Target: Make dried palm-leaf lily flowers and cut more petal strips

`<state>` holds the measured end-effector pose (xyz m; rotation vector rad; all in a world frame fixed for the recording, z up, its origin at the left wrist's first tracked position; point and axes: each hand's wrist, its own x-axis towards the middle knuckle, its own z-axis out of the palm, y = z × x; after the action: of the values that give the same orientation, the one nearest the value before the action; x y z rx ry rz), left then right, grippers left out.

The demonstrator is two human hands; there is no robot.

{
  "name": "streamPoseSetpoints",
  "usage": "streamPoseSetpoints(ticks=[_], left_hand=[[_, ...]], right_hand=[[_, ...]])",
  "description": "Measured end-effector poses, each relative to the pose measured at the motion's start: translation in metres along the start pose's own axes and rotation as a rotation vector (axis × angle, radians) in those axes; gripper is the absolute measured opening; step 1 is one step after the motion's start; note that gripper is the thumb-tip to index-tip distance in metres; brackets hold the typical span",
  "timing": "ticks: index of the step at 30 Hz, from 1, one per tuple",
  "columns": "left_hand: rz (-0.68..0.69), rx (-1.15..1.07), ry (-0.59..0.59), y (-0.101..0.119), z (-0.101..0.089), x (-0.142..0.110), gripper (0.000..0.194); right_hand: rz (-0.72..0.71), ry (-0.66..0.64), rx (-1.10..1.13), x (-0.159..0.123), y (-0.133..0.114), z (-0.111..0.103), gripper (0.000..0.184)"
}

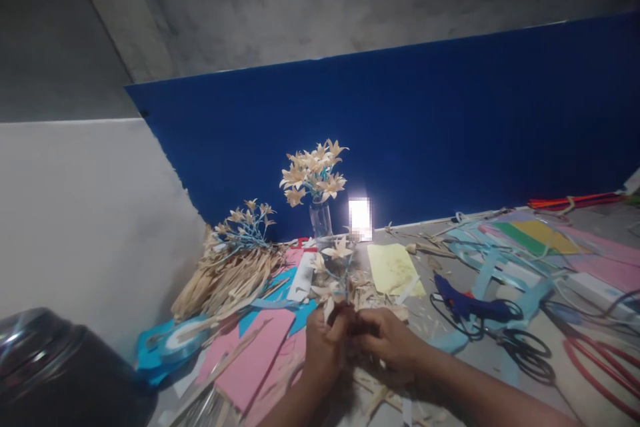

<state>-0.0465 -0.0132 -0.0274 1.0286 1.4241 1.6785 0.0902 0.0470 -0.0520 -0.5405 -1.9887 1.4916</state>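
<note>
Your left hand (323,345) pinches the flower sprig (339,250) low down, its length rising roughly upright just beyond both hands, your right hand (386,339) curled equally near (its grip I cannot tell).

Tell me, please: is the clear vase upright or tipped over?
Upright: the clear vase stands with its mouth upward, and the cream flowers rise from it against the blue board.

Glare is thrown by a pixelated white rectangle (361,217) near centre, toward four o'clock; the grey concrete surface (350,0) at twelve o'clock is dimly lit, and fine detail is softened by blur.
</note>
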Motion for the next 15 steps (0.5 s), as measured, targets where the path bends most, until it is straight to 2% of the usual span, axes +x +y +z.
streamPoseSetpoints(ticks=[4, 7, 10, 12, 15], left_hand=[[-0.042, -0.024, -0.019, 0.007, 0.002, 0.001, 0.028], [-0.017, -0.035, -0.077, 0.008, 0.001, -0.001, 0.028], [0.063, -0.009, -0.131, 0.008, -0.001, -0.003, 0.026], [0.086, 0.011, -0.143, 0.011, -0.002, -0.004, 0.025], [0.078, 0.044, -0.124, 0.016, -0.002, -0.004, 0.021]], right_hand=[[0.029, -0.095, 0.134, -0.002, -0.006, -0.002, 0.015], [0.056, -0.105, 0.161, -0.004, -0.006, -0.002, 0.013], [-0.053, -0.068, -0.007, -0.005, -0.005, -0.003, 0.009], [-0.149, -0.023, -0.165, -0.005, -0.006, -0.005, 0.011], [-0.132, 0.017, -0.191, -0.005, -0.010, -0.009, 0.011]])
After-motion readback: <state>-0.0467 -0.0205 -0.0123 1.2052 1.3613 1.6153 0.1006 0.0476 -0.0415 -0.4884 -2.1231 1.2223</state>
